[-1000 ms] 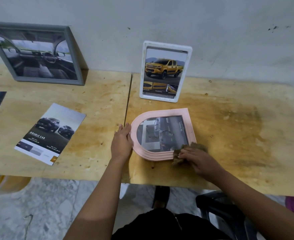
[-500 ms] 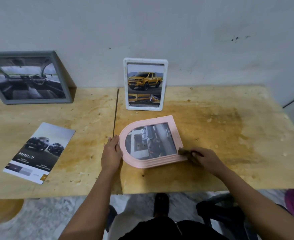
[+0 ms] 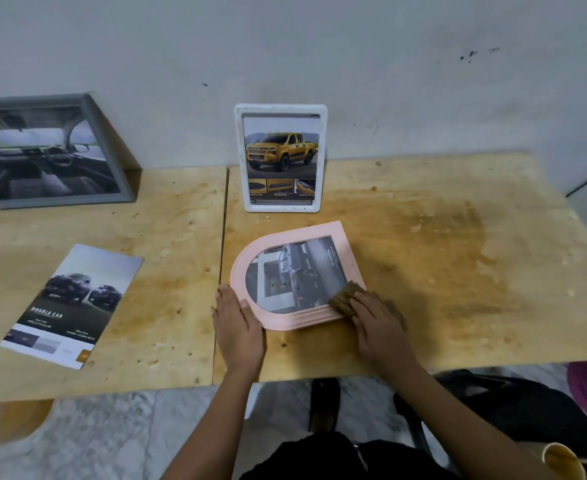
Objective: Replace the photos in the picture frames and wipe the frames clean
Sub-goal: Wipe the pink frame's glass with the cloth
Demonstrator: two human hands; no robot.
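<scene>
On the table [image 3: 458, 271], my flat left hand [image 3: 238, 327] braces the frame [image 3: 295, 319], likely light and slippery; my flat right hand [image 3: 380, 327] presses the soft cloth [image 3: 343, 299].

Stained bare plywood tabletop [image 3: 423, 258], glossy paper brochure [image 3: 74, 306], smooth matt pink frame [image 3: 299, 320], coarse brown cloth [image 3: 344, 299].
</scene>
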